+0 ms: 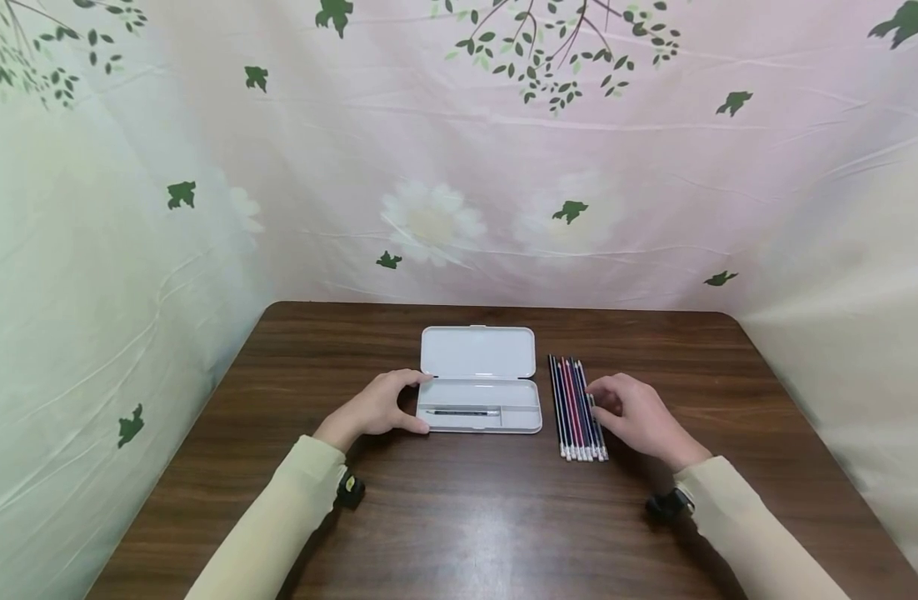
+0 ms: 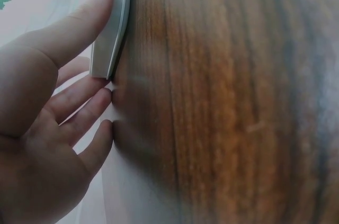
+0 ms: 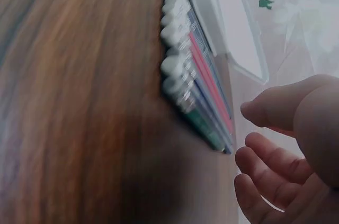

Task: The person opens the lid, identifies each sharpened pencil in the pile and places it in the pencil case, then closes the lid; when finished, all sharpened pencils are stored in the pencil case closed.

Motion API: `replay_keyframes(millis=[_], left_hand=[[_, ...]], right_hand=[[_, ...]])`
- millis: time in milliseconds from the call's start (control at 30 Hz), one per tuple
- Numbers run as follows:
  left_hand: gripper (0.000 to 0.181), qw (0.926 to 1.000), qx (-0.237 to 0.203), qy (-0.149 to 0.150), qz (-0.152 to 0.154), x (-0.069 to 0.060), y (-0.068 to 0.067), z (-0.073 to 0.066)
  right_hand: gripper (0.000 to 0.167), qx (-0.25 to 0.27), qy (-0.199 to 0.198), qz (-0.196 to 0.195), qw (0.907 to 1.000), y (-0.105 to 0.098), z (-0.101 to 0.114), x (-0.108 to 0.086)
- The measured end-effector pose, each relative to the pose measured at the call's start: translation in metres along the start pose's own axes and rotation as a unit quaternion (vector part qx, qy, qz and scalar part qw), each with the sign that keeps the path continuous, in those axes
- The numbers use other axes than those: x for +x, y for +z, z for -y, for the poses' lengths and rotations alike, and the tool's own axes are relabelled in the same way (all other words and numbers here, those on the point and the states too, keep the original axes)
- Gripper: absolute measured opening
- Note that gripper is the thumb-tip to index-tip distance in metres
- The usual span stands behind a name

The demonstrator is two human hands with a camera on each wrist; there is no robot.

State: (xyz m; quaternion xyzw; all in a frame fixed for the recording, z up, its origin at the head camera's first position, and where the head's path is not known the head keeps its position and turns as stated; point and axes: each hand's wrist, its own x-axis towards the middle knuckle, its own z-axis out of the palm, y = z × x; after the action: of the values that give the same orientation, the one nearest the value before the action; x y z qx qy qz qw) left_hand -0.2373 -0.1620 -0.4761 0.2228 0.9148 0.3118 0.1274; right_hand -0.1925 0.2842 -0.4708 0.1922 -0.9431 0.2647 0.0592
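A white pencil case [image 1: 477,392] lies with its lid [image 1: 477,351] folded back on the far side. In its front long compartment is one pencil [image 1: 459,412]. My left hand [image 1: 384,406] holds the case's left end, thumb at the front corner and fingers toward the hinge side; the left wrist view shows the thumb against the case wall [image 2: 117,28]. Right of the case, several pencils [image 1: 574,408] lie side by side, dark ones and red ones, white erasers [image 3: 174,33] toward me. My right hand [image 1: 639,417] hovers at their right side, fingers loosely bent, nothing between them.
Everything lies on a brown wood-grain table [image 1: 474,517]. A printed cloth [image 1: 459,167] with leaves, flowers and green birds hangs behind the table and along both sides. Each wrist wears a small black camera [image 1: 350,489].
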Motion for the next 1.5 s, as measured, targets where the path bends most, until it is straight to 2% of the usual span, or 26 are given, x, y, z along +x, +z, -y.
replay_keyframes(millis=[167,367,567,733,867,1233,1500], left_hand=[[0.086,1.0000,-0.004,0.004,0.001,-0.001,0.001,0.000],[0.087,1.0000,-0.002,0.005,0.002,-0.001,0.002,-0.001],[0.086,0.9999,-0.007,0.010,-0.001,0.000,0.001,-0.002],[0.086,0.9999,-0.006,0.008,-0.003,0.000,0.000,-0.001],[0.086,1.0000,-0.005,0.005,-0.005,0.000,0.000,0.000],[0.086,1.0000,-0.008,0.004,-0.005,0.000,-0.001,-0.001],[0.086,0.9999,-0.008,0.006,-0.006,-0.002,0.000,-0.001]], right_hand=[[0.027,0.003,0.014,0.022,0.9996,0.000,-0.005,-0.004],[0.027,0.003,0.018,0.029,0.9994,0.001,-0.008,-0.004],[0.026,-0.001,0.051,0.040,0.9979,-0.001,-0.005,-0.001],[0.026,-0.010,0.092,0.066,0.9935,-0.003,0.000,0.002],[0.025,-0.011,0.110,0.081,0.9906,-0.003,0.002,0.004],[0.018,-0.017,0.127,0.079,0.9885,-0.006,0.004,0.004],[0.019,-0.011,0.140,0.080,0.9869,-0.006,0.003,0.001]])
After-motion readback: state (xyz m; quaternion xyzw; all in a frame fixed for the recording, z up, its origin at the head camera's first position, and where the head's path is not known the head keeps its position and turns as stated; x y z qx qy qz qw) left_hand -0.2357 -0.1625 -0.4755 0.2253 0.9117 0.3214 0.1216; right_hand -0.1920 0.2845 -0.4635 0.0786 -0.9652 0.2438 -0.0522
